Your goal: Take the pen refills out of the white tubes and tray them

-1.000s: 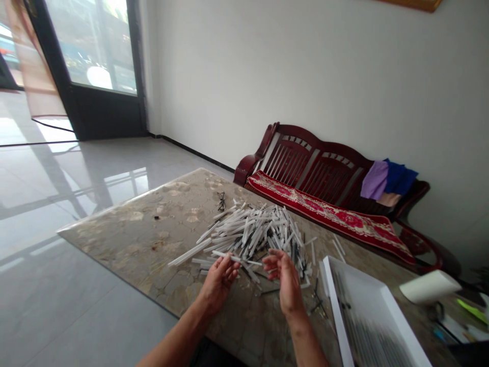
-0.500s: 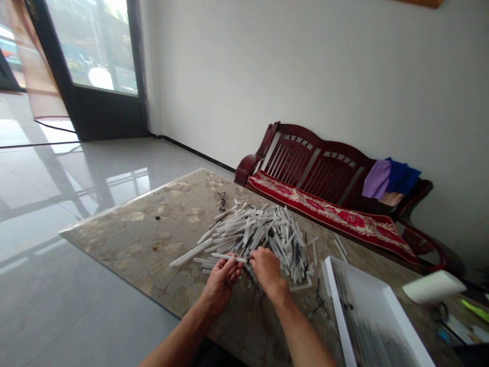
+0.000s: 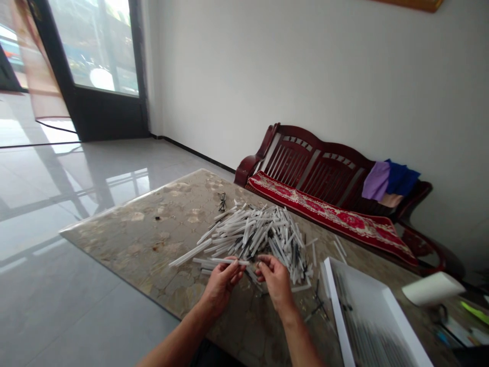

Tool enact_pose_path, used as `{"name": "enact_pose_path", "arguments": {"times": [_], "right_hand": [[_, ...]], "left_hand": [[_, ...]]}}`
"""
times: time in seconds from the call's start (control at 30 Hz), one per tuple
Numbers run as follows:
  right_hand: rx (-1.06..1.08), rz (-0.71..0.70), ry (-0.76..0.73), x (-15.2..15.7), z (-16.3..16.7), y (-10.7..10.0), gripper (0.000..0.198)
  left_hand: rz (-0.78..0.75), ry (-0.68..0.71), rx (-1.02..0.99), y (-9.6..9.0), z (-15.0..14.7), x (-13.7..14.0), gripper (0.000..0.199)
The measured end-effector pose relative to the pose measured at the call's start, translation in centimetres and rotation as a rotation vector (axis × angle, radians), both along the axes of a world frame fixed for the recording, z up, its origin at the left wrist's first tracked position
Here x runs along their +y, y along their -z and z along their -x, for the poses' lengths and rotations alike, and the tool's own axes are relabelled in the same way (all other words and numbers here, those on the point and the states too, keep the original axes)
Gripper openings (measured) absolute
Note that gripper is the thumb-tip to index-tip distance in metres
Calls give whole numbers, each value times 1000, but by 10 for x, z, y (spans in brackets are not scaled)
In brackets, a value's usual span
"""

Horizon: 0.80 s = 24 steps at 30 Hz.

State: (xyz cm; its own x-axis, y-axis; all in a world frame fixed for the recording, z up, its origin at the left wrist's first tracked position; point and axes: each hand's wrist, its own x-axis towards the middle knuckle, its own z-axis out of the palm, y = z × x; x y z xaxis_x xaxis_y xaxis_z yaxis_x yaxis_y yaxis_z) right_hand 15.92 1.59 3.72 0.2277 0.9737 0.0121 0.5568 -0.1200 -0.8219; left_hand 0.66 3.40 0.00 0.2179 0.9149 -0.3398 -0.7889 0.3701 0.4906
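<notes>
My left hand [image 3: 222, 284] is closed on a thin white tube [image 3: 223, 260] between thumb and fingers, and the tube points toward my right hand. Just right of the tube's end, my right hand [image 3: 277, 282] has thumb and fingers pinched together. Whatever is between those fingertips, if anything, is too small to make out. Behind both hands lies a loose pile of white tubes [image 3: 248, 229] with some dark slender pieces among them. To the right stands a white open box [image 3: 407, 311] holding a row of thin dark sticks [image 3: 374, 336].
The patterned table [image 3: 183, 224] carries a black wire bundle [image 3: 222, 202] beyond the pile and a small black bit [image 3: 157, 218]. A white roll [image 3: 433, 288] lies beyond the box. Dark sticks [image 3: 317, 300] lie beside it. A wooden bench [image 3: 317, 158] stands behind the table.
My right hand has shifted slightly right and turned, its thumb now showing at the top, with a small gap from the tube's end. My left hand keeps the tube nearly in place.
</notes>
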Motion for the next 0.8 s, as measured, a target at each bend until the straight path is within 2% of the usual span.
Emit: {"name": "enact_pose_path", "arguments": {"times": [0.1,0.2,0.33,0.57,0.8], "right_hand": [[542,-45,114,-13,8,3,34],[719,-104,188,-18,17,3,41],[742,-177,257,-17,25,3,38],[762,-171,259,-17,29,10,35],[498,-238,244,-16,22,15,30]], "left_hand": [[-35,28,-3,0,-1,0,35],[-58,45,16,-1,-1,0,40],[-60,48,55,-3,-1,-1,41],[-100,74,74,-5,-1,-2,39],[-112,93,106,-5,-2,-2,39]]}}
